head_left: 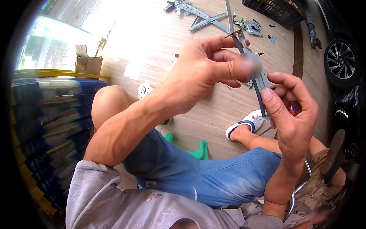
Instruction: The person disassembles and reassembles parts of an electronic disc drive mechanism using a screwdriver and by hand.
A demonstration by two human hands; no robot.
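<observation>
Both my hands hold up a long dark strip [258,97] with a silver metal bracket [261,80] along it. My left hand [213,66] pinches the upper part between thumb and fingers; a blurred patch covers the thumb tip. Lower down, my right hand [291,101] grips the bracket, its thumb pressed on the metal face. Something small and red [292,112] shows among the right fingers, and a thin shaft [265,131] sticks out below; I cannot tell whether they are one tool. The strip runs upward past my left fingers.
On the tiled floor lie a crossed-arm metal window regulator [207,19] and a metal part with a green board [249,26]. A black crate [272,11] and a car wheel [340,59] are at right. A green stool [202,149] stands below. Another person's camouflage trousers [310,191] show lower right.
</observation>
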